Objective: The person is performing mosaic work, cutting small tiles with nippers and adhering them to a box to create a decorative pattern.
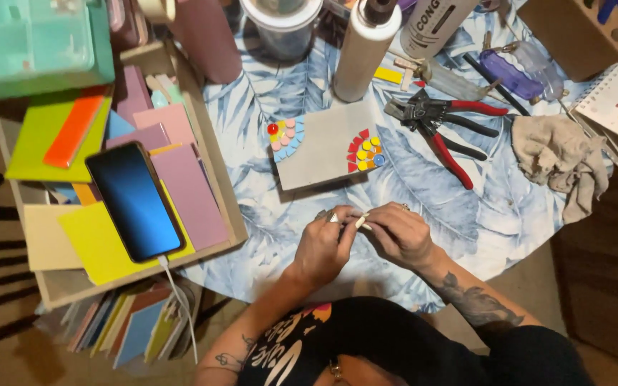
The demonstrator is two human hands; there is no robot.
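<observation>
Round table (pixel 466 207) with blue leaf-print cloth, cluttered with craft gear. Left hand (pixel 321 246) and right hand (pixel 397 234) meet at near edge, both grips pinched narrow on small white piece (pixel 361 221). Step seems piece preparation. Grey mosaic board (pixel 327 143) just beyond; red-handled nippers (pixel 441 125) to right. Fitting calls for steady placement.

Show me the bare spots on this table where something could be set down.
Free: leaf-print cloth between the wooden tray, grey tile and left hand; also cloth right of the right hand, below the red-handled pliers and rag. Crowded: the far edge with bottles and tools, and the tray itself.
</observation>
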